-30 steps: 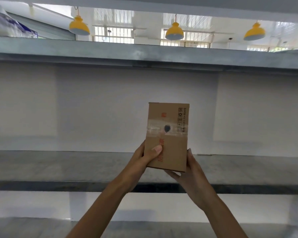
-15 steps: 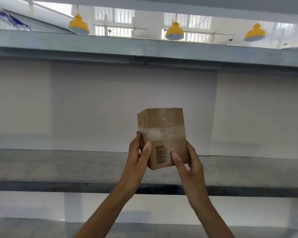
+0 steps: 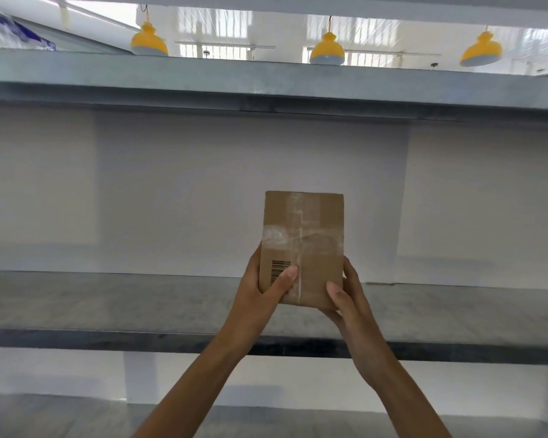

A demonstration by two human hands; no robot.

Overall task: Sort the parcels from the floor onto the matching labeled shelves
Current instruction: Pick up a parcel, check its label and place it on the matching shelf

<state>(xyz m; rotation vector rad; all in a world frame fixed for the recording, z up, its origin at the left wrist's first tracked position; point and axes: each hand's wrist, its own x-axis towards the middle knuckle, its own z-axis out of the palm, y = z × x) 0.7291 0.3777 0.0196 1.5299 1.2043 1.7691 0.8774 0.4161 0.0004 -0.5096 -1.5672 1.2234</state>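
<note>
Above the middle shelf [image 3: 108, 298], the left hand [image 3: 263, 289] and right hand [image 3: 345, 298] pinch the parcel [image 3: 302, 235] low down. It has just been turned, so its taped barcode face now shows, probably a label check.

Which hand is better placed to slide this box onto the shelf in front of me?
Probably the right hand: it cups the lower corner of the box from beneath. The left hand grips the side, thumb partly across the barcode.
</note>
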